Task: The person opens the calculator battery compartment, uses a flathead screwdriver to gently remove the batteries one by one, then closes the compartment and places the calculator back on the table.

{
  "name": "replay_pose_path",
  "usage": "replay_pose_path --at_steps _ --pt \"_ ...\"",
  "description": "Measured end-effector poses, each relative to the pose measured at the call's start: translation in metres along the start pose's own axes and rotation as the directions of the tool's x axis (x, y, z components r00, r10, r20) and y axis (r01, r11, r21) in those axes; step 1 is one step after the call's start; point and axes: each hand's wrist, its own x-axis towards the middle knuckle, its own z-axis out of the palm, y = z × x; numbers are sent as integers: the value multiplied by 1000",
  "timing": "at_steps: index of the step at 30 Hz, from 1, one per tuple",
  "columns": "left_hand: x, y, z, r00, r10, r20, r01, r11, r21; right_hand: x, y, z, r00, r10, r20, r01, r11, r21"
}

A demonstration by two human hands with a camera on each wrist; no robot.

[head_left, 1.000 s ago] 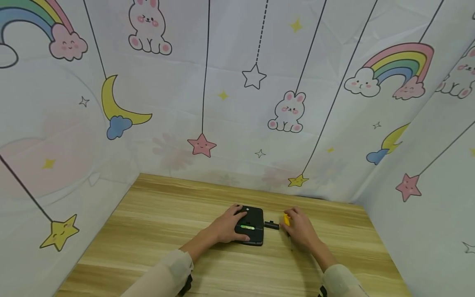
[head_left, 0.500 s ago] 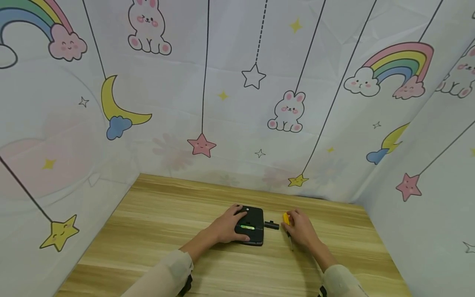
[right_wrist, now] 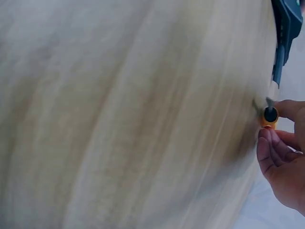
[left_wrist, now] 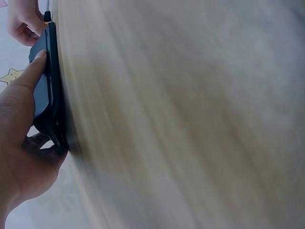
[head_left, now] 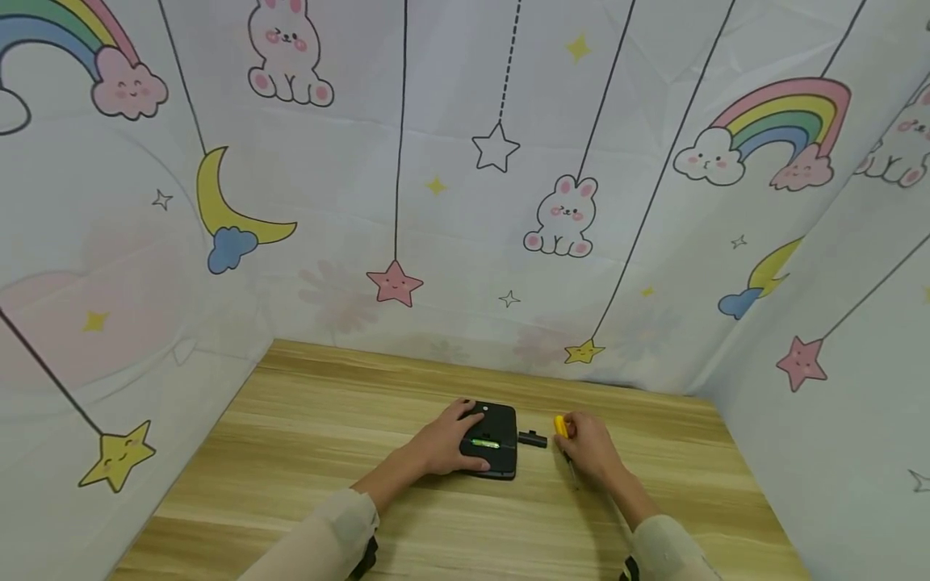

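A flat black device [head_left: 500,421] lies on the table with a green battery [head_left: 485,444] showing in a slot in its upper face. My left hand [head_left: 439,444] grips its left side, and in the left wrist view the thumb [left_wrist: 34,71] presses on top while other fingers curl at the edge. Just right of the device lies a small black strip with a tab [head_left: 533,440], like a battery cover. Further right, my right hand [head_left: 590,445] pinches a screwdriver by its yellow handle [head_left: 561,426]; the thin shaft points back towards me. Fingertips hide part of the handle.
The wood-grain table [head_left: 327,420] extends around both hands. A white cloth [head_left: 450,323] printed with stars, rabbits and rainbows hangs behind it and on both sides.
The screwdriver's shaft tip has swung slightly right, and more of the yellow handle shows than a second ago. The left hand, device and black strip stay in place.
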Motion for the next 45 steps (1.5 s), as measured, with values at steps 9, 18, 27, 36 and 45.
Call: replay_pose_path --at_steps 9,18,27,36,45 --pt "0 2 0 1000 9 -2 -9 1000 2 5 1 -11 995 61 77 -64 997 43" --pt "0 0 0 1000 -7 -10 7 1000 -5 9 -5 -23 990 70 123 -81 993 88" --pt "0 0 0 1000 -2 -5 1 1000 -12 8 -17 -36 986 71 153 -98 979 178" --pt "0 -1 0 1000 6 -3 -6 1000 -12 7 -25 -37 977 90 192 -148 937 315" --pt "1 -1 0 1000 6 -2 -6 1000 -3 11 -29 -39 977 77 197 -147 917 371"
